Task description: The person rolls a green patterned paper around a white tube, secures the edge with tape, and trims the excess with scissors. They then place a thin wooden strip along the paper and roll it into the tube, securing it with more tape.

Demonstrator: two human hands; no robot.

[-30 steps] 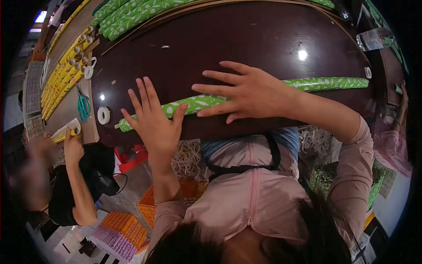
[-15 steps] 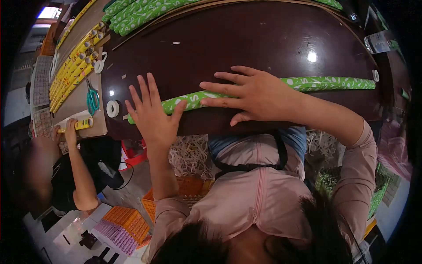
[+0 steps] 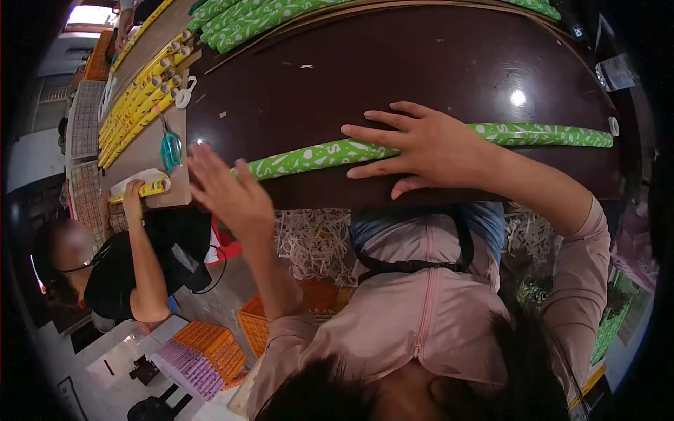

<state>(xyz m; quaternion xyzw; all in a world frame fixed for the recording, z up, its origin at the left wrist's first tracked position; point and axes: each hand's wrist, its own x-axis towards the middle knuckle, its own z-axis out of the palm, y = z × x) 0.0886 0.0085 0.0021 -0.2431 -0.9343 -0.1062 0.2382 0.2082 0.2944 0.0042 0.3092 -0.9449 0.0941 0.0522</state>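
Observation:
A long roll of green wrapping paper with white patterns [image 3: 316,156] lies across the near edge of the dark brown table [image 3: 393,63]. My right hand [image 3: 432,149] lies flat on the middle of the roll, fingers spread and pointing left. My left hand [image 3: 228,191] is lifted off the roll at its left end. It is blurred, with its fingers apart and nothing in it. The roll's right end [image 3: 562,135] reaches almost to the table's right edge.
More green rolls [image 3: 260,17] lie at the table's far edge. On a lighter bench to the left are yellow rolls [image 3: 137,105], teal scissors [image 3: 170,149] and a tape ring [image 3: 184,95]. A co-worker's hand [image 3: 133,196] holds a yellow roll there. Orange crates [image 3: 210,347] stand on the floor.
My left hand has come off the green roll and moved left and toward me. My right hand stays pressed on the roll. The view has shifted a little to the left.

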